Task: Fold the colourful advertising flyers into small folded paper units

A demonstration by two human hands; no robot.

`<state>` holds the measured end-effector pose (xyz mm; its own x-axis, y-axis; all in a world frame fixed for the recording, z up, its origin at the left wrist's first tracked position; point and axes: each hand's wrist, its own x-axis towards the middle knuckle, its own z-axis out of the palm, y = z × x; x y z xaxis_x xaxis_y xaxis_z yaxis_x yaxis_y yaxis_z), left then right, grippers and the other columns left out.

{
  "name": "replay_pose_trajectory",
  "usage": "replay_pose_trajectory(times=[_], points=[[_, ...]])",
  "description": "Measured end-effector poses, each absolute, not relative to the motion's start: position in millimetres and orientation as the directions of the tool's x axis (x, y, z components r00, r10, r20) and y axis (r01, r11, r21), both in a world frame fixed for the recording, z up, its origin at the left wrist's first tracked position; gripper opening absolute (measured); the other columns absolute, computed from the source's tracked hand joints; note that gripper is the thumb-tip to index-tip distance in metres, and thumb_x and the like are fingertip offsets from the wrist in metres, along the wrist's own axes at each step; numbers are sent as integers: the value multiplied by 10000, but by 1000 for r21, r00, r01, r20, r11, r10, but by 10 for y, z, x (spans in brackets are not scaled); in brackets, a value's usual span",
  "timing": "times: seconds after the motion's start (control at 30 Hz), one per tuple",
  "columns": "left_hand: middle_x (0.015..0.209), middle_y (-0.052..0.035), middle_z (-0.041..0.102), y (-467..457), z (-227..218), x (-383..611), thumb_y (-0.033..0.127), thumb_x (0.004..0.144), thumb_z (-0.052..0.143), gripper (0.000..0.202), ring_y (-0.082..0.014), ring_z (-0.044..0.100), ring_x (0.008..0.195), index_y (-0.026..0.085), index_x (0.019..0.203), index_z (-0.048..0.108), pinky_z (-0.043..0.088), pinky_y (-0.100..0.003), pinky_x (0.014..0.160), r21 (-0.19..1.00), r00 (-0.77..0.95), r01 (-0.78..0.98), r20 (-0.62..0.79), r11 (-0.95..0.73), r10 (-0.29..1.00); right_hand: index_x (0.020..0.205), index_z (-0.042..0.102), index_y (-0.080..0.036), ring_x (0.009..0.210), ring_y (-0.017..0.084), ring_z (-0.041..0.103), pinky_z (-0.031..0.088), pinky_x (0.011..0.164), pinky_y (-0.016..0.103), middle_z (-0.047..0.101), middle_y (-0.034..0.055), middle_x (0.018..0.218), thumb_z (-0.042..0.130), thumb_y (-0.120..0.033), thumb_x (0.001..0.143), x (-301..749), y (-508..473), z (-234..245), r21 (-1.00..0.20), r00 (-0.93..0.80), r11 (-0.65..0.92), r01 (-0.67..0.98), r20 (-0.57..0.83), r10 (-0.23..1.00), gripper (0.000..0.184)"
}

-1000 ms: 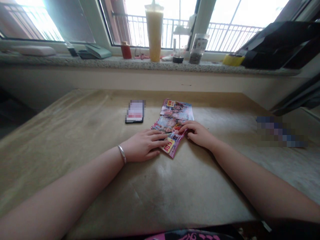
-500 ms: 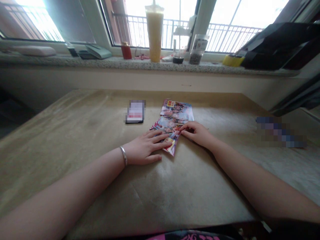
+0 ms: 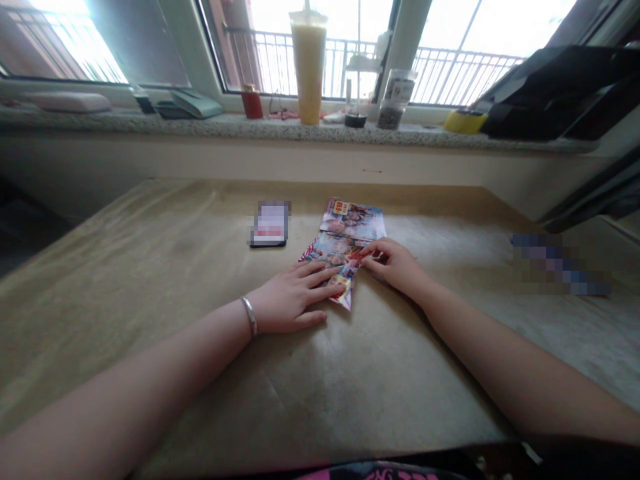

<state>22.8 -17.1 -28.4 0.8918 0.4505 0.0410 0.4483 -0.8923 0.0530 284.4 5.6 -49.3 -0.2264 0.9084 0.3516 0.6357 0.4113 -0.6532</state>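
A colourful printed sheet of paper (image 3: 356,220), folded into a shape with slanted lower edges, lies on the table before me. My left hand (image 3: 295,297) rests flat on its lower left part, fingers spread, with a silver bangle at the wrist. At the sheet's right edge, my right hand (image 3: 393,263) pinches the paper between thumb and index finger. The fingers of both hands cover parts of the lower section. The upper section lies flat and shows a yellow label with print.
A phone-like blurred object (image 3: 271,224) lies left of the paper on the table (image 3: 150,267). Another blurred item (image 3: 557,263) lies far right. On the windowsill (image 3: 240,130) stand a tall cup of yellow drink (image 3: 309,73), a red bottle (image 3: 252,102) and a black bag (image 3: 550,93).
My left hand has slid very slightly right and down on the paper. The paper's lower tip has shifted a little to the right. My right hand keeps its pinch in nearly the same spot.
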Motion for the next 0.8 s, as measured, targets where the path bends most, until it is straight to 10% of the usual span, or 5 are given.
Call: replay_pose_trajectory(times=[0.8], points=[[1502,-42,289,-199,-306,288,489,919,402,536,-299,289,1350,329,1421,303,279,-472,1071,28,881,469,66,-883,469,820,663,-212,740,155,587,466,600,272,664,37,853,582,-263,791,2744,64,-491,-689,-146,402,603,401,904,100]])
